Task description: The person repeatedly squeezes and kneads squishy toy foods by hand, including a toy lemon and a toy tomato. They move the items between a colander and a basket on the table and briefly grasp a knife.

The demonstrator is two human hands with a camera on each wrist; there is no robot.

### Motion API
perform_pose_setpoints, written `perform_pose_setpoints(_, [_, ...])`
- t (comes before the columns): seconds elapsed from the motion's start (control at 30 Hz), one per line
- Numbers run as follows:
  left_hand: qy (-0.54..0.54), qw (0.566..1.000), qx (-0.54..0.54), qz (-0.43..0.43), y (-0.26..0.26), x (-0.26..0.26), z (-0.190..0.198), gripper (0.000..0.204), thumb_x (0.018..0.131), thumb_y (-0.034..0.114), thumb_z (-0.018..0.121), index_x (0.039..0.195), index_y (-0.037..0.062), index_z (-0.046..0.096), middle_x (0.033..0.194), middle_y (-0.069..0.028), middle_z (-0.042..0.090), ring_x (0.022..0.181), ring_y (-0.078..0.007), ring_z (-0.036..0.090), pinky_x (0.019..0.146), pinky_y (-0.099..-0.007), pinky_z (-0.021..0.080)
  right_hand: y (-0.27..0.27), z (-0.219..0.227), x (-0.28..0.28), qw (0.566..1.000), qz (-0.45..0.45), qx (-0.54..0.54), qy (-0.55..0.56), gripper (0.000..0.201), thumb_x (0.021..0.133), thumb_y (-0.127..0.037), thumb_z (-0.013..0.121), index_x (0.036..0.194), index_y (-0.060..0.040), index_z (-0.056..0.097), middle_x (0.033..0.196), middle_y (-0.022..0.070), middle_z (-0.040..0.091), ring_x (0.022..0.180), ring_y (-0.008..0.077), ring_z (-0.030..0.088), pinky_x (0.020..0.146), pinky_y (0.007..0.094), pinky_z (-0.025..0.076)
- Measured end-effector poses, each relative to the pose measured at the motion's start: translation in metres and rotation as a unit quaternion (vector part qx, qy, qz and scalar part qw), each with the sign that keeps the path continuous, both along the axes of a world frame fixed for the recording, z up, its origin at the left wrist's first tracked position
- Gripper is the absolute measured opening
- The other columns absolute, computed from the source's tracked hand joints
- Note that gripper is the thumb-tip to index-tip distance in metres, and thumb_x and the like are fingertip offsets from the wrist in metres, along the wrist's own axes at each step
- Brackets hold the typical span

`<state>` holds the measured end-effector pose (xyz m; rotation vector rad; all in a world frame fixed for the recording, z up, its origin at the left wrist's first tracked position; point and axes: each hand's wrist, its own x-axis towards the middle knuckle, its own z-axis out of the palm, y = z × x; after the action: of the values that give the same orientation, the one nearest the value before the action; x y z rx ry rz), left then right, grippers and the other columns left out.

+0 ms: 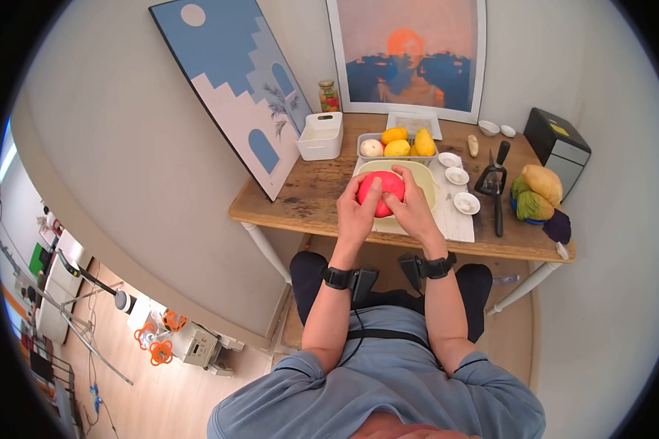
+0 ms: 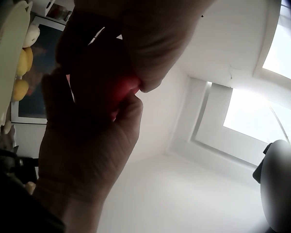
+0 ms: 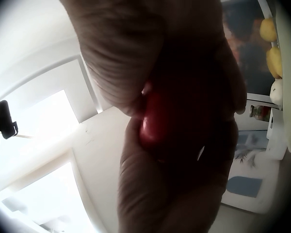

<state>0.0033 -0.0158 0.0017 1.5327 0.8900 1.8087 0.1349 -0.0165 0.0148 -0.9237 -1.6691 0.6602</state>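
red ball [image 1: 393, 183] is gripped btwn l. hand [image 1: 356, 214] & r. hand [image 1: 419, 212], fingers & thumbs curled round it; it's held up, seen against pale basin [image 1: 427, 188] nr mid front edge of table [image 1: 307, 184]. behind basin, tray [image 1: 364, 152] w/ yellow fruit [image 1: 397, 149] is set twd back edge. white bin [image 1: 320, 150] is placed nr back l. corner, veg [image 1: 542, 183] piled by r. edge.

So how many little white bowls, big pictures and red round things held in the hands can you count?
Little white bowls: 5
Big pictures: 2
Red round thing: 1
Total: 8
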Motion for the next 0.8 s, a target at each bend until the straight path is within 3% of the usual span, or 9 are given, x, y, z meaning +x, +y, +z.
perform_pose_setpoints(0.13, [-0.047,0.998,-0.032,-0.007,0.001,-0.001,0.002,0.031,0.093,0.025,0.060,0.106,-0.0030,0.061,0.094,-0.0070,0.065,0.086,-0.0100,0.057,0.077,-0.0254,0.047,-0.002,0.001,0.002,0.999,0.026,0.032,0.007,0.055,0.084,-0.019,0.057,0.131,0.0014,0.037,0.100,0.0236,0.063,0.090,0.0330,0.064,0.079,0.0386,0.050])
perform_pose_setpoints(0.2, [-0.087,0.994,-0.062,-0.023,0.000,-0.004,0.004,0.030,0.094,0.025,0.058,0.106,-0.0027,0.061,0.093,-0.0057,0.064,0.084,-0.0088,0.056,0.076,-0.0243,0.047,-0.008,0.005,0.003,0.987,0.131,-0.063,0.071,0.056,0.086,-0.020,0.056,0.133,0.0004,0.035,0.098,0.0209,0.062,0.085,0.0270,0.064,0.075,0.0349,0.050])
perform_pose_setpoints(0.3, [-0.106,0.990,-0.080,-0.044,0.001,-0.012,0.007,0.030,0.096,0.025,0.055,0.106,-0.0023,0.062,0.092,-0.0035,0.063,0.082,-0.0070,0.055,0.073,-0.0224,0.046,-0.006,0.003,-0.002,0.987,0.137,-0.063,0.052,0.055,0.086,-0.021,0.055,0.133,-0.0004,0.035,0.094,0.0190,0.061,0.082,0.0226,0.063,0.071,0.0319,0.050])
perform_pose_setpoints(0.8, [-0.102,0.991,-0.061,-0.055,0.001,-0.013,0.008,0.032,0.096,0.022,0.057,0.113,-0.0041,0.061,0.101,-0.0059,0.065,0.090,-0.0087,0.057,0.080,-0.0236,0.047,-0.003,-0.001,-0.003,0.998,0.065,0.021,-0.002,0.060,0.084,-0.027,0.056,0.134,-0.0008,0.036,0.096,0.0203,0.061,0.079,0.0287,0.059,0.072,0.0355,0.046])
